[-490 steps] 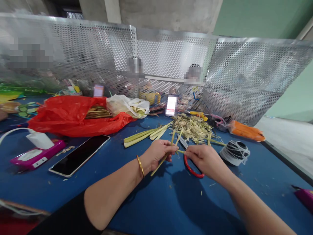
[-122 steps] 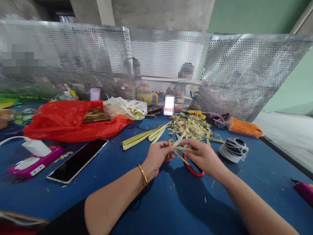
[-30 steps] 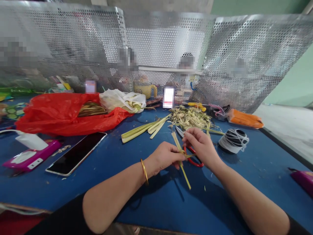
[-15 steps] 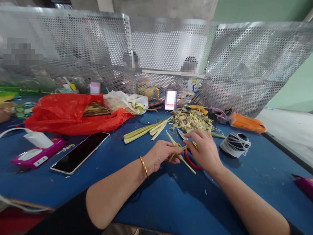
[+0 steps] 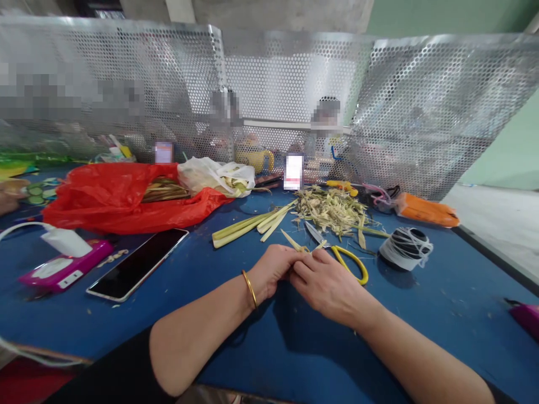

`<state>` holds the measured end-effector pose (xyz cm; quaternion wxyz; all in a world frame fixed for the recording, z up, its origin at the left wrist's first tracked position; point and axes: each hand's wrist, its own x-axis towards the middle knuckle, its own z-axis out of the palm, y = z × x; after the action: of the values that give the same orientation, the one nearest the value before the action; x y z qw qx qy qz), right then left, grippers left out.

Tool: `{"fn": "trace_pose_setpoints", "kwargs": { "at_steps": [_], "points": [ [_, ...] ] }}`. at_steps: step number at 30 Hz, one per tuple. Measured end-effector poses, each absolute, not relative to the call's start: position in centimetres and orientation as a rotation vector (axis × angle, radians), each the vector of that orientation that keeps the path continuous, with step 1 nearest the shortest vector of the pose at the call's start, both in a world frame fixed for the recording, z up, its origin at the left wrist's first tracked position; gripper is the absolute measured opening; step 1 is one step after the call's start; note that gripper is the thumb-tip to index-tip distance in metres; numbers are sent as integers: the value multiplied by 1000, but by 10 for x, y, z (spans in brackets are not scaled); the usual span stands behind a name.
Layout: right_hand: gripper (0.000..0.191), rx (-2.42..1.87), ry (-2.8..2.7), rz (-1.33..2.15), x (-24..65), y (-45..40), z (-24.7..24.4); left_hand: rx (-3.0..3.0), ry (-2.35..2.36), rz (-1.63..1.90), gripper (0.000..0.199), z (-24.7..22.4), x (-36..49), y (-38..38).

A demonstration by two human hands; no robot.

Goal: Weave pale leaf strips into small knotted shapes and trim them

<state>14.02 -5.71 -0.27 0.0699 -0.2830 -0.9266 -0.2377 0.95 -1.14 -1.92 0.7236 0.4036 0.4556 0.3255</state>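
Observation:
Both hands meet over the middle of the blue table. My left hand (image 5: 275,266), with a gold bangle at the wrist, is closed on a small folded piece of pale leaf strip (image 5: 295,241), whose pointed ends stick out beyond the fingers. My right hand (image 5: 322,280) presses its fingers against the same piece, hiding most of it. Just beyond lie scissors (image 5: 356,264) with a yellow handle, partly behind the right hand. Flat leaf strips (image 5: 242,227) rest to the left, beside a heap of shredded trimmings (image 5: 332,209).
A spool of grey-white thread (image 5: 405,249) stands at right, near an orange packet (image 5: 427,210). Leftward are a phone (image 5: 138,264), a purple power strip (image 5: 65,264) and a red plastic bag (image 5: 101,196). A perforated metal screen (image 5: 290,73) runs behind, with people beyond it.
My right hand has moved left and closer, off the scissors, and now meets my left hand at the leaf piece. The scissors lie on the table.

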Motion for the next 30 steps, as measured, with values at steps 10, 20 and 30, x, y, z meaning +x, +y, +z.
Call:
{"fn": "trace_pose_setpoints", "kwargs": {
  "at_steps": [10, 20, 30],
  "points": [
    [28, -972, -2439, -565, 149, -51, -7, 888, 779, 685, 28, -10, -2, -3],
    [16, -613, -2508, -471, 139, -67, -2, 886, 872, 782, 19, -9, 2, -5],
    [25, -1458, -2366, -439, 159, -46, 6, 936, 904, 861, 17, -6, -2, -1]
  ]
}}
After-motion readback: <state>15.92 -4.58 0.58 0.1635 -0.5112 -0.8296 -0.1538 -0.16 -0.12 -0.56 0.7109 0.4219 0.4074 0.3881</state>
